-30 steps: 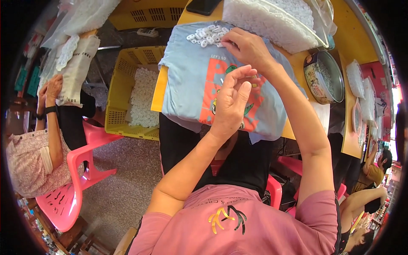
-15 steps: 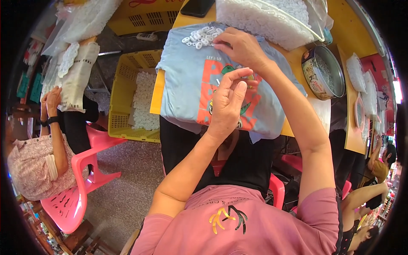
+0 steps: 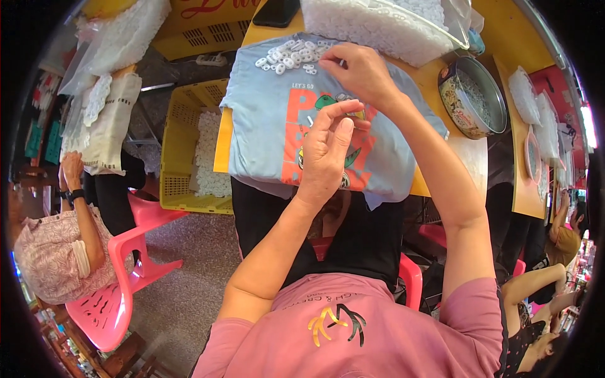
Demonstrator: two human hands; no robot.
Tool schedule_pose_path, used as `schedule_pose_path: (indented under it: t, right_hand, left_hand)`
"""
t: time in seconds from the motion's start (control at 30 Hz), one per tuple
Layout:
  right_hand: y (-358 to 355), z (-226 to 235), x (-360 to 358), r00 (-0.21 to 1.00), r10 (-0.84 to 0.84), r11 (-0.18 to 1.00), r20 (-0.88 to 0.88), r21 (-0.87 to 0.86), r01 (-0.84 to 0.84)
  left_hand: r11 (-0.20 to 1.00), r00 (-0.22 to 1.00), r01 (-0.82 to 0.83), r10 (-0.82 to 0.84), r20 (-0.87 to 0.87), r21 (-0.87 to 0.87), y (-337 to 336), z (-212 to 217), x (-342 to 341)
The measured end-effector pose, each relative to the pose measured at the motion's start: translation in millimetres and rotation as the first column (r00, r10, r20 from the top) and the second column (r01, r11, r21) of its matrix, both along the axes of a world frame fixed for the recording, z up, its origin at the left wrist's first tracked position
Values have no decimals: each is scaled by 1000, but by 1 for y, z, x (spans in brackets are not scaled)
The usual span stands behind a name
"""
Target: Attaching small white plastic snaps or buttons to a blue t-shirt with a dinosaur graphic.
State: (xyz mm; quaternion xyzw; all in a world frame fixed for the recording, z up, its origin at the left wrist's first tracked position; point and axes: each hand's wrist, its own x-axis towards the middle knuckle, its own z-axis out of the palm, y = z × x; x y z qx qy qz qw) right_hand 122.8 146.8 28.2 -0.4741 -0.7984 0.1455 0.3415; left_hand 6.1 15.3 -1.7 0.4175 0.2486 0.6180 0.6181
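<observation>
A pale blue T-shirt (image 3: 258,126) with an orange and green print covers the work table in front of me. Small white oval plastic pieces (image 3: 288,58), some with dark holes, lie in a loose heap at its far side. At the heap's right edge is my right hand (image 3: 362,69), fingers bent and drawn together beside a few pieces; whatever is in its fingertips is hidden. Nearer to me, my left hand (image 3: 326,154) hovers over the print with curled fingers and raised thumb. Its fingers hide what it holds, if anything.
A white basket (image 3: 378,28) heaped with white pieces stands at the back, near a dark phone (image 3: 276,12). On the right is a round tin (image 3: 474,97). A yellow crate (image 3: 179,145) holding white pieces sits at left, near another person on a pink chair (image 3: 123,277).
The view has shifted, moving the table and shirt slightly left. My right hand is now a little apart from the main heap, with a few pieces by its fingertips. My left hand keeps its curled pose.
</observation>
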Motion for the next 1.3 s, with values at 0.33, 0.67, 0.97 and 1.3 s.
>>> schedule_pose_path:
  t: [0.33, 0.67, 0.97, 1.3]
  right_hand:
    - [-5, -8, -5, 989, 30, 998, 145, -57, -22]
    - [-64, 36, 31, 892, -149, 758, -426, -629, -174]
    - [-111, 26, 31, 764, -231, 735, -603, -622, -269]
    - [-119, 32, 35, 834, -174, 851, -523, -507, -140]
  left_hand:
    - [1000, 998, -18, 19, -60, 16, -3, 3, -1]
    - [991, 988, -110, 118, 99, -83, -2, 2, 1]
    - [987, 991, -131, 133, 22, -92, -1, 6, 5]
    - [995, 981, -87, 76, -177, -55, -5, 2, 4]
